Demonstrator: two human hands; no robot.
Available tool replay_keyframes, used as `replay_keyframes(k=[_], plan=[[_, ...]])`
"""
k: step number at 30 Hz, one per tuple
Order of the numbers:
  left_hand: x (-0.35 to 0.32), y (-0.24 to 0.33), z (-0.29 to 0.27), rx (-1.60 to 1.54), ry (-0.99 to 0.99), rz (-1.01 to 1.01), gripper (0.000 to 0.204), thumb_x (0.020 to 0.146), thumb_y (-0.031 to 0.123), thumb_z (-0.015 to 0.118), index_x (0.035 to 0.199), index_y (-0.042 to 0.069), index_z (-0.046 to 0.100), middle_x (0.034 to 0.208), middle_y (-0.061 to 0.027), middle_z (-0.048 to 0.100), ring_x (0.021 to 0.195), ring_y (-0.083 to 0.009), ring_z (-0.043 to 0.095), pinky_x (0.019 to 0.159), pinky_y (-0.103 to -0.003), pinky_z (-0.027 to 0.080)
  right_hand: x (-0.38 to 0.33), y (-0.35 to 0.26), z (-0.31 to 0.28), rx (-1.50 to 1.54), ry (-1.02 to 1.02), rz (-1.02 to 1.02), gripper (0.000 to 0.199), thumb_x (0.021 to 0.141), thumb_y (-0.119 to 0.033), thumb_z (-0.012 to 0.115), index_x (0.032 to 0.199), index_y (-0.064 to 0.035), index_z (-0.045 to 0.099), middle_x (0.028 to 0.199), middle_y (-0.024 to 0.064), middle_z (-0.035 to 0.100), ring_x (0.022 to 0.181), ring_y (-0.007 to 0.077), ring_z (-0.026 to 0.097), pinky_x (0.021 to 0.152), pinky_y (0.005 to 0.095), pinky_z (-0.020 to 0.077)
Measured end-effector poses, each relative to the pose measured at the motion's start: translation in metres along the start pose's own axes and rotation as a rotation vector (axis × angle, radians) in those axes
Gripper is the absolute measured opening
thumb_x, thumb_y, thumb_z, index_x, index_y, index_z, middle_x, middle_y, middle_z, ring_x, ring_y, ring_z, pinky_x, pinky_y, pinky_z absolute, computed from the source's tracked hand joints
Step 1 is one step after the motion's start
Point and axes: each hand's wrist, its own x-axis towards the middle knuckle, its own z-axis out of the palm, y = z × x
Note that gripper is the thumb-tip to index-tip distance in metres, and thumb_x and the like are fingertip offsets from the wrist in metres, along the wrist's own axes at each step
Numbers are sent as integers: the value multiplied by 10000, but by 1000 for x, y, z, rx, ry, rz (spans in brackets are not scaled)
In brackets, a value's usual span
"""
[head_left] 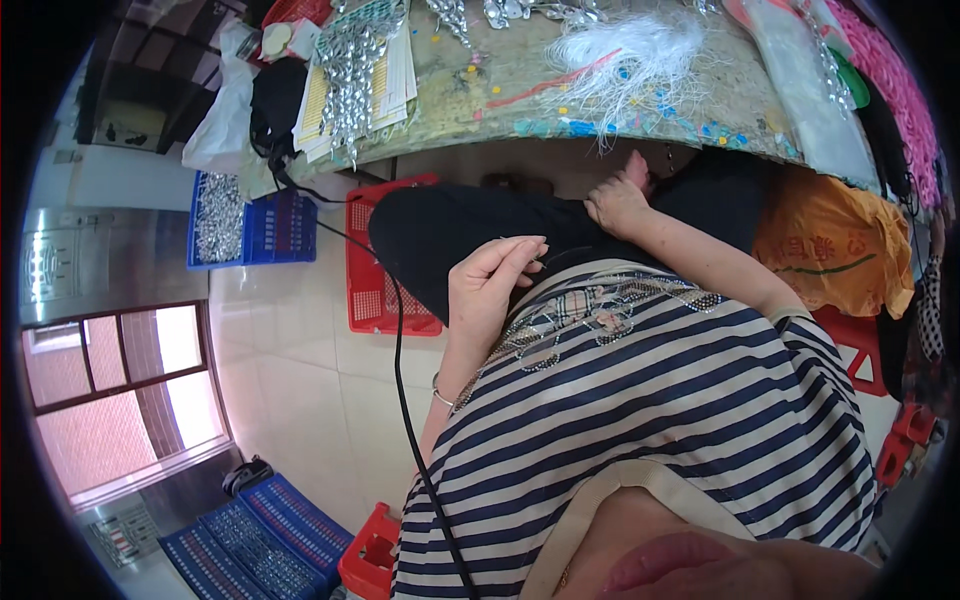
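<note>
Above my lap, my left hand (492,285) is closed in a pinch, thumb against the fingers. A small thin thing shows at its fingertips, too fine to name. Further right, just below the table edge, my right hand (620,203) is closed over the dark trousers (480,220), its fingers curled. What those fingers hold, if anything, is hidden. Closest to the right hand on the table lies a loose bundle of fine white threads (630,62), with a red strand (545,86) beside it.
Strands of clear faceted beads (350,95) lie over papers on the worn table (450,115). Blue baskets of beads (280,232) and a red crate (375,290) stand at left. An orange bag (835,240) is at right. A black cable (402,370) runs down past my left arm.
</note>
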Motion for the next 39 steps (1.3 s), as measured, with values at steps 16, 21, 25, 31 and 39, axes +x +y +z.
replay_keyframes(k=[16,21,25,31,39], plan=[[57,3,-30,-187,172,2,203,893,132,605,1018,-16,667,902,-80,676,778,-108,629,684,-207,497,13,-73,-183,1388,-397,52,471,983,-399,377,1111,-5,599,914,81,644,936,161,582,897,295,421],[62,-6,-52,-280,255,-26,198,887,122,611,1008,-26,666,904,-100,677,759,-121,637,679,-214,503,16,-66,-194,1304,-426,70,284,952,-286,497,975,-40,636,713,-27,518,675,39,488,599,188,429],[65,-14,-60,-310,289,-71,203,884,123,615,1010,-28,663,902,-104,677,760,-125,640,678,-216,506,22,-51,-197,1255,-378,155,238,952,-236,503,928,-34,626,718,-35,526,625,22,502,491,171,423],[76,-25,-67,-356,289,-133,188,885,108,605,996,-29,670,915,-102,682,780,-130,641,701,-219,504,29,-16,-204,1329,-149,243,168,926,-157,554,939,-13,640,872,-8,630,858,55,546,783,199,420],[91,-6,-60,-305,218,-146,209,908,136,568,991,-21,678,917,-86,687,823,-98,621,743,-211,473,56,0,-222,1397,-13,195,118,907,-112,580,943,-22,647,879,-15,620,838,55,538,770,203,423]])
